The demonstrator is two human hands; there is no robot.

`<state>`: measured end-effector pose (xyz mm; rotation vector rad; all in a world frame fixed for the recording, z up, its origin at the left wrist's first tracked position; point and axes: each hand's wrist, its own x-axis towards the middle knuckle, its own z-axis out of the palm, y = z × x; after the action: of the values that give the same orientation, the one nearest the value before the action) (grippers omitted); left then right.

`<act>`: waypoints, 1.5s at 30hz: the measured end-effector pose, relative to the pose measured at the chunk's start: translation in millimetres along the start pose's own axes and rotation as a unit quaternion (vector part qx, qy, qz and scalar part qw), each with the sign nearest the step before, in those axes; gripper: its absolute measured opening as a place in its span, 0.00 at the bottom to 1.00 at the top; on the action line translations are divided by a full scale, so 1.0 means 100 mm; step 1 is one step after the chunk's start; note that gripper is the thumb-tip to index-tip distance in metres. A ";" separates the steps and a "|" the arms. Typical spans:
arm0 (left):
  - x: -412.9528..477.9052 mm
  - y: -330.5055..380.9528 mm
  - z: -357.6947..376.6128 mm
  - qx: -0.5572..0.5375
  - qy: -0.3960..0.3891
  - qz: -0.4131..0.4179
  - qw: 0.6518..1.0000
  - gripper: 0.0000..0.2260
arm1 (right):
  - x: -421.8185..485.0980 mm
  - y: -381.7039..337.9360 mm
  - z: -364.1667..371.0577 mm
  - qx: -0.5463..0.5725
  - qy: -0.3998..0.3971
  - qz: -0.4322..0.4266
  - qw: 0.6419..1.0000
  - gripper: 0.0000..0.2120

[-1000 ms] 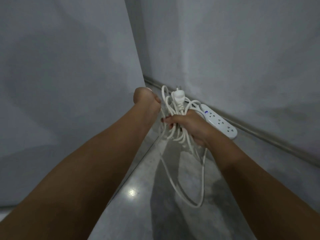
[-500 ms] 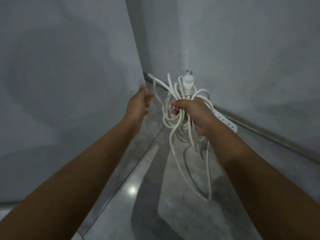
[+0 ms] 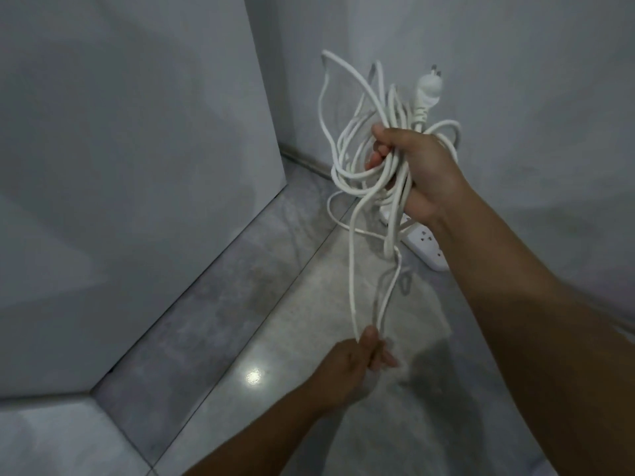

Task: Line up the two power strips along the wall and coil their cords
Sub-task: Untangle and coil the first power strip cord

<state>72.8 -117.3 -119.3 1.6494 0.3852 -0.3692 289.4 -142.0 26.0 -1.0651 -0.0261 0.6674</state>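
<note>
My right hand (image 3: 417, 170) is raised in front of me, its fingers (image 3: 379, 156) curled tight round a loose bundle of white cord (image 3: 343, 182). Several uneven loops spill out to the left of my fist and above it. The white plug (image 3: 427, 89) sticks up out of the top of the bundle, prongs pointing upward, close to the grey wall (image 3: 515, 97) behind it.

From the bundle one long loop hangs straight down. My left hand (image 3: 350, 365) is low and nearer to me, and it pinches the bottom of that loop between thumb and curled fingers (image 3: 386, 359), so both strands run upward from it to my right fist (they look fairly straight, not slack).

The white power strip (image 3: 426, 247) lies flat on the floor (image 3: 240, 304) under my right wrist, which hides part of it. Its far end is behind the hanging strands; the near end, with sockets showing, lies just beside the foot of the wall. A further length of cord curves over the floor just left of the strip.

To my left stands a tall plain grey panel (image 3: 137, 166), its lower edge meeting the polished grey floor. A small bright glare (image 3: 253, 376) shines on the floor left of my left hand. A baseboard (image 3: 302, 159) runs along the back wall.
</note>
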 end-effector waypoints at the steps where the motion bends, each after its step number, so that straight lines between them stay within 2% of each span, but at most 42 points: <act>1: 0.08 -0.06 -0.10 0.044 0.014 0.025 0.999 0.34 | -0.01 -0.04 -0.02 0.029 -0.006 0.006 1.000 0.08; 3: 0.28 -0.14 -0.29 0.151 0.031 0.083 0.985 0.33 | -0.02 -0.11 -0.08 0.076 -0.016 0.014 0.997 0.08; 5: 0.49 -0.17 -0.48 0.280 0.029 0.142 0.949 0.27 | -0.03 -0.18 -0.16 0.086 -0.030 0.019 0.996 0.08; 7: 0.65 -0.09 -0.62 0.420 -0.005 0.181 0.890 0.21 | -0.06 -0.24 -0.25 0.043 -0.044 0.025 0.998 0.08; 9: 0.76 0.03 -0.72 0.504 -0.058 0.199 0.839 0.19 | -0.09 -0.27 -0.33 -0.008 -0.068 0.040 0.997 0.08; 11: 0.86 0.13 -0.76 0.537 -0.113 0.173 0.818 0.18 | -0.15 -0.30 -0.37 -0.047 -0.107 0.061 0.991 0.08; 13: 0.92 0.23 -0.77 0.495 -0.134 0.099 0.852 0.22 | -0.22 -0.38 -0.38 -0.092 -0.142 0.071 0.983 0.07; 14: 0.94 0.28 -0.77 0.467 -0.117 0.067 0.874 0.25 | -0.26 -0.44 -0.38 -0.123 -0.151 0.068 0.978 0.07; 17: 1.00 0.42 -0.86 0.390 -0.019 0.016 0.920 0.31 | -0.35 -0.61 -0.42 -0.235 -0.144 0.042 0.960 0.09; 19: 1.04 0.52 -0.94 0.316 0.026 -0.012 0.948 0.28 | -0.41 -0.68 -0.46 -0.293 -0.132 0.020 0.947 0.09; 23: 1.12 0.70 -1.01 0.235 0.066 -0.058 0.968 0.22 | -0.51 -0.61 -0.54 -0.391 -0.114 0.001 0.913 0.10; 26: 1.15 0.78 -1.03 0.156 0.117 -0.087 0.977 0.27 | -0.55 -0.44 -0.60 -0.530 -0.082 -0.017 0.844 0.12; 28: 1.15 0.80 -1.09 0.049 0.174 -0.092 0.979 0.23 | -0.53 -0.31 -0.68 -0.583 -0.040 -0.008 0.811 0.12; 32: 1.17 0.85 -1.22 -0.127 0.223 -0.128 0.958 0.17 | -0.42 0.13 -0.83 -0.620 0.023 -0.028 0.784 0.04; 34: 1.19 0.89 -1.18 -0.199 0.219 -0.138 0.945 0.18 | -0.32 0.41 -0.87 -0.642 0.060 -0.023 0.764 0.14; 36: 1.20 0.92 -1.11 -0.247 0.217 -0.141 0.934 0.19 | -0.26 0.62 -0.87 -0.654 0.078 -0.026 0.752 0.16; 40: 1.19 0.90 -1.00 -0.309 0.219 -0.165 0.911 0.22 | -0.18 0.72 -0.76 -0.649 0.022 -0.015 0.760 0.20; 42: 1.17 0.89 -0.93 -0.342 0.211 -0.167 0.900 0.21 | -0.13 0.73 -0.65 -0.665 -0.028 -0.020 0.746 0.24; 45: 1.16 0.89 -0.86 -0.347 0.187 -0.159 0.905 0.14 | -0.07 0.82 -0.50 -0.684 -0.054 -0.037 0.727 0.20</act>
<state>218.1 -37.2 -84.1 0.9408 0.9637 -0.1184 259.8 -160.6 -63.8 -2.4349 -0.7701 0.5838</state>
